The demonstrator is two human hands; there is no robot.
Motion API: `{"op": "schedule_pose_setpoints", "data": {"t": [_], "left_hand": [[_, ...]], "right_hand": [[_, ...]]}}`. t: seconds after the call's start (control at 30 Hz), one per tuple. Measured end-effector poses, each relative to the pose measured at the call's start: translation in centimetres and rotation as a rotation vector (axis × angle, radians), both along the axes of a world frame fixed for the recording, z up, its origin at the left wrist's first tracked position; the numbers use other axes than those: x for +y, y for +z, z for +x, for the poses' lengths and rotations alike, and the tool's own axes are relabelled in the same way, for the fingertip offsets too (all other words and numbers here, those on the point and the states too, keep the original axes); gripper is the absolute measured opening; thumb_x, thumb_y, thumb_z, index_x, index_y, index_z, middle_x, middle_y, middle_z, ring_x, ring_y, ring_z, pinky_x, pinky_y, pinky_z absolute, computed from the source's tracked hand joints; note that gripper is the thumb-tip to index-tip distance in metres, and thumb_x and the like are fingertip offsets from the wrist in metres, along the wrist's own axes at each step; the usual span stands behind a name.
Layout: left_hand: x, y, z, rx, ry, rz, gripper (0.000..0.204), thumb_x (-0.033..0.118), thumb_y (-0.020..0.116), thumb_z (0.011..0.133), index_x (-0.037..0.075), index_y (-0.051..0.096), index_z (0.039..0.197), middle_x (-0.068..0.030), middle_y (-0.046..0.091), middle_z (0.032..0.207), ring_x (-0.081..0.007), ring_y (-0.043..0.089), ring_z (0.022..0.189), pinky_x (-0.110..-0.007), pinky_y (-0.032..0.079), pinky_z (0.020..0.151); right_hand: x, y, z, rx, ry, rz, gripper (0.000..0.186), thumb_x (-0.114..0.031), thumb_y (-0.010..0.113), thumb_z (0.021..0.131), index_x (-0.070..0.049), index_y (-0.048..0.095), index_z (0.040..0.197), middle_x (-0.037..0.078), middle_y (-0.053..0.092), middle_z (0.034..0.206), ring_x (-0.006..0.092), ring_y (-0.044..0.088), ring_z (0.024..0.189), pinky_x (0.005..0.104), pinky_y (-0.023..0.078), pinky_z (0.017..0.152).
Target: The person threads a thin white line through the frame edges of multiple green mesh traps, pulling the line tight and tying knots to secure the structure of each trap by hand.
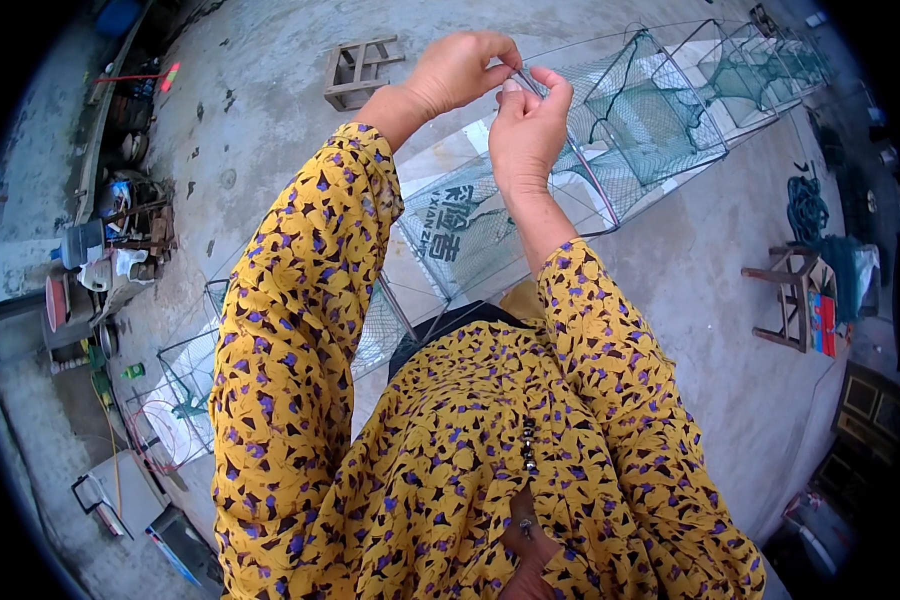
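Note:
A long folding fishing net cage (660, 110) with green mesh over thin square metal frames stretches slantwise across the concrete floor. My left hand (460, 72) and my right hand (532, 130) meet above its middle part, raised well out in front of me. Both have thumb and fingers pinched together at the upper end of one thin frame rod, their tips almost touching. Any cord or knot between the fingertips is too small to make out. From there the rod slants down to the right, behind my right hand. White sheeting with dark print lies beneath the mesh.
An overturned wooden stool (360, 72) lies beyond my left hand. Another wooden stool (785, 295) is at the right, near coiled green rope (810, 208) and dark green netting (848, 275). Basins and household clutter (120, 235) line the left side. The cage's near end (185, 405) reaches the lower left.

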State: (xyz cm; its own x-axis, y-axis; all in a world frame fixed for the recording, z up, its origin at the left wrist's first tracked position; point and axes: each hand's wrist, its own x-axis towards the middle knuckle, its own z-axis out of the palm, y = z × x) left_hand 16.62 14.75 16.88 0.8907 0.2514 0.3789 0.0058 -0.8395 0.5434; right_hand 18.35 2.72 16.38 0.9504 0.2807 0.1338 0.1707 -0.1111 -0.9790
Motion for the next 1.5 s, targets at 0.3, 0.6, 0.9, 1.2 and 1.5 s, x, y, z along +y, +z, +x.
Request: {"op": "schedule_pose_setpoints", "data": {"t": [0.3,0.6,0.9,1.2,1.5], "left_hand": [[-0.3,-0.2,0.3,-0.021,0.035,-0.058,0.015,0.013,0.065,0.071,0.009,0.063,0.085,-0.0074,0.061,0.073,-0.0178,0.049,0.051,-0.029,0.043,0.051],[-1.5,-0.1,0.8,0.013,0.134,-0.112,0.015,0.016,0.065,0.072,0.009,0.063,0.084,-0.0074,0.058,0.069,-0.0166,0.048,0.051,-0.029,0.040,0.048],[-1.3,-1.1,0.9,-0.078,0.001,-0.188,0.013,0.012,0.064,0.072,0.008,0.060,0.084,-0.0031,0.061,0.074,-0.0134,0.049,0.055,-0.026,0.043,0.052],[-2.1,-1.9,1.8,-0.089,0.103,-0.076,0.011,0.008,0.062,0.072,0.007,0.061,0.083,-0.0058,0.063,0.080,-0.0191,0.058,0.064,-0.028,0.047,0.059],[-2.4,-2.6,1.9,-0.138,0.072,-0.052,0.009,0.005,0.061,0.071,0.006,0.059,0.080,-0.0070,0.061,0.080,-0.0227,0.058,0.069,-0.029,0.047,0.062]], "right_hand": [[0.0,1.4,1.8,0.008,0.080,-0.226,0.021,-0.023,0.060,0.080,-0.008,0.054,0.093,0.009,0.064,0.070,0.0255,0.061,0.066,0.0355,0.046,0.060],[0.7,0.8,2.5,0.023,-0.080,-0.264,0.018,-0.024,0.059,0.080,-0.006,0.057,0.083,0.009,0.063,0.069,0.0246,0.061,0.064,0.0356,0.045,0.059],[1.3,-1.3,2.0,0.094,-0.134,0.035,0.013,-0.012,0.059,0.079,0.001,0.058,0.081,0.010,0.063,0.071,0.0181,0.060,0.063,0.0284,0.047,0.059],[2.2,0.5,1.7,0.512,-0.286,0.338,0.010,-0.005,0.057,0.080,0.004,0.058,0.083,0.011,0.061,0.086,0.0160,0.058,0.076,0.0265,0.048,0.066],[2.5,0.0,3.3,0.894,-0.300,0.463,0.010,-0.006,0.063,0.077,-0.001,0.059,0.084,0.005,0.059,0.084,0.0115,0.055,0.069,0.0238,0.041,0.055]]}}
